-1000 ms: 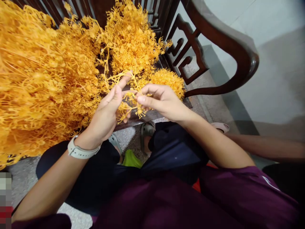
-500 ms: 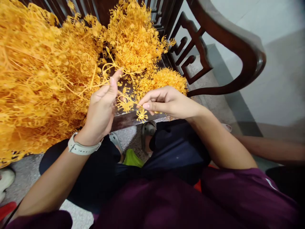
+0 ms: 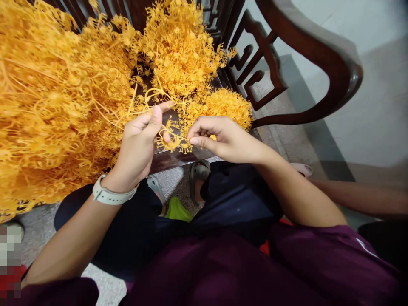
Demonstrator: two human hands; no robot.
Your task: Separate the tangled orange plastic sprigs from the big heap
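Note:
My left hand (image 3: 140,140), with a pale watch strap on its wrist, grips a thin orange plastic stem (image 3: 152,92) between thumb and fingers; its index finger points forward along the stem. At the stem's lower end my right hand (image 3: 216,138) pinches a thin branch between thumb and index finger. Small spiky orange flower heads (image 3: 172,142) hang from the branch between the two hands. Beyond my right hand lies a low pile of loose orange flower heads (image 3: 229,106). A taller orange heap (image 3: 178,46) rises behind it, and a large tangled mass of orange plastic sprays (image 3: 63,106) fills the left.
All of it rests on a dark wooden bench (image 3: 178,159) with a curved armrest (image 3: 338,68) at the right. Below the bench edge are my shoes (image 3: 200,172) and a bright green object (image 3: 178,210). Another person's arm (image 3: 363,197) shows at the far right.
My left hand has shifted slightly right with the stem, its index finger stretched further forward. The flower head below my right fingertips has moved up and left, partly behind the fingers.

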